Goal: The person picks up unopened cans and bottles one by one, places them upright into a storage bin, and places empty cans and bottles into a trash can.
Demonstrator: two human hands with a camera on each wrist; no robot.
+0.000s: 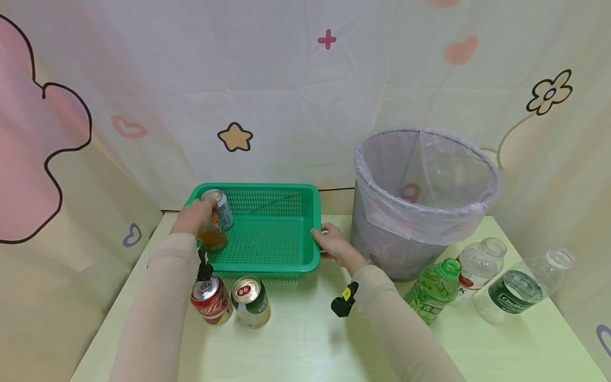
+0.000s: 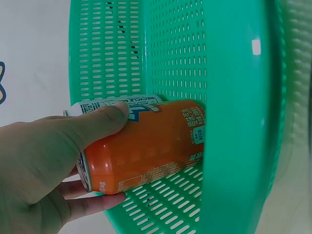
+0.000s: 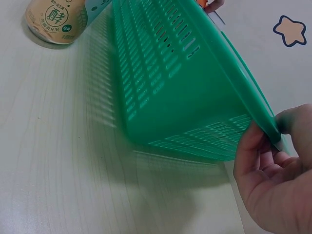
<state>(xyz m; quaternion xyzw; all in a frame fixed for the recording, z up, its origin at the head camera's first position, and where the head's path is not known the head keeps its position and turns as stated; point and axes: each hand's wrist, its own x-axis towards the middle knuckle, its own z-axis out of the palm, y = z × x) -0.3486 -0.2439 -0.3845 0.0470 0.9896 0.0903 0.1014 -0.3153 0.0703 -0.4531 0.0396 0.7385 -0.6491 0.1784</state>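
Observation:
A green plastic basket with slotted walls lies on the table. My left hand reaches into its left end and grips an orange soda can near the top, thumb on one side and fingers on the other. Beside that can, partly hidden behind it, a silver-white can stands in the basket's back left corner. At the basket's right end my right hand pinches the rim between thumb and curled fingers. In front of the basket stand a red cola can and a dark green and beige can.
A wire mesh bin lined with a clear bag stands right of the basket. Near it are a green bottle, a clear bottle with a red label and a tilted clear bottle. A patterned curtain hangs behind the table.

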